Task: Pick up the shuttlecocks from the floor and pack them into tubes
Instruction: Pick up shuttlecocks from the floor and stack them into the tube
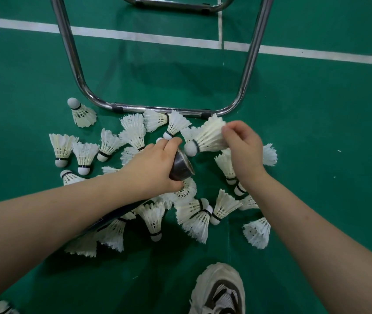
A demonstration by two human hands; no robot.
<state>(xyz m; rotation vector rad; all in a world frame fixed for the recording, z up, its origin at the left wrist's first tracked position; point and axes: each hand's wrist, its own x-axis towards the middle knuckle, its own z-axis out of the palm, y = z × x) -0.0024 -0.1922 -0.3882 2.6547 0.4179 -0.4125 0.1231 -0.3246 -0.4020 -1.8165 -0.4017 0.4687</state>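
white feathered shuttlecock (210,138) pinched at skirt by right hand (241,146), cork toward dark tube (181,167) gripped by left hand (155,165), loose shuttlecocks (85,155) strewn around, chrome chair frame (157,108) just behind pile, sneaker (219,291) near

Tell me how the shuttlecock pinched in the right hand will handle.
Probably very light: the right hand holds the shuttlecock by its feather tips alone. Likely fragile: the thin feathers could bend under a squeeze. Its rounded cork end may let it roll if dropped.
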